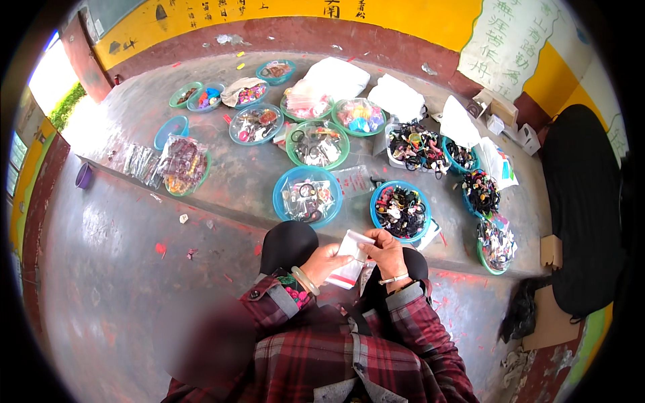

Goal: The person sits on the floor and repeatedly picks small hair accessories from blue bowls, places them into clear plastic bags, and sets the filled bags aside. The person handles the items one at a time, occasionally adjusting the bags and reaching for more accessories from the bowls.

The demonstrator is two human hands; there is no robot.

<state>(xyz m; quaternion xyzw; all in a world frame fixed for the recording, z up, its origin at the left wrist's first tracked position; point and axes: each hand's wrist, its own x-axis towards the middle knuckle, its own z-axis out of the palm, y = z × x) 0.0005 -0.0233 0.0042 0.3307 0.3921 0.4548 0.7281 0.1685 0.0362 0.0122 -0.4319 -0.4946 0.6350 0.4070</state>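
Your flat rectangular white packet (347, 266): red band | your plaid fabric sleeves (424, 324): dark red, black | 11 o'clock: round blue plastic basin (278, 198) | 12 o'clock: painted wall (400, 20), yellow over maroon

back wall (416, 23): yellow above, chipped maroon dado (295, 41) below, dark painted characters (332, 9) | right: white wall panel (471, 57), green characters (502, 27) | raised grey concrete platform (225, 176) | lower concrete floor (101, 282): glossy, red-flecked | left: window (17, 156), open doorway (44, 77), greenery (66, 107) outside, bright daylight
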